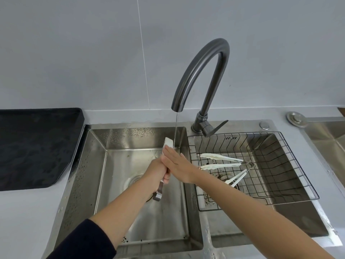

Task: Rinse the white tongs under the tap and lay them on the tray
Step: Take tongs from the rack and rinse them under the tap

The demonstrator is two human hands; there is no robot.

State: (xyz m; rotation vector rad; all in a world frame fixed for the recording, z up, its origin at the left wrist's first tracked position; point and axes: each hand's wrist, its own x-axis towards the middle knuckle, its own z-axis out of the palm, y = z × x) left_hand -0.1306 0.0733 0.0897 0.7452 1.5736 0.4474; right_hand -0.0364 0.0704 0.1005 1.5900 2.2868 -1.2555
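The tray (37,146) is lying left of the sink (97,165), the tap (203,68) standing behind, spare tongs (220,157) lying in the right rack (289,174).

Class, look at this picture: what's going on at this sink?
A person is rinsing white tongs over the left basin. The left hand grips them while the right hand presses flat against them under a thin stream from the tap. Two more tongs lie in the wire basket; the black tray sits on the counter at left.

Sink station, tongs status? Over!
Left hand grips white tongs; right hand flat against them. Tap water runs beside the tip. Not on tray yet; nothing in the way.
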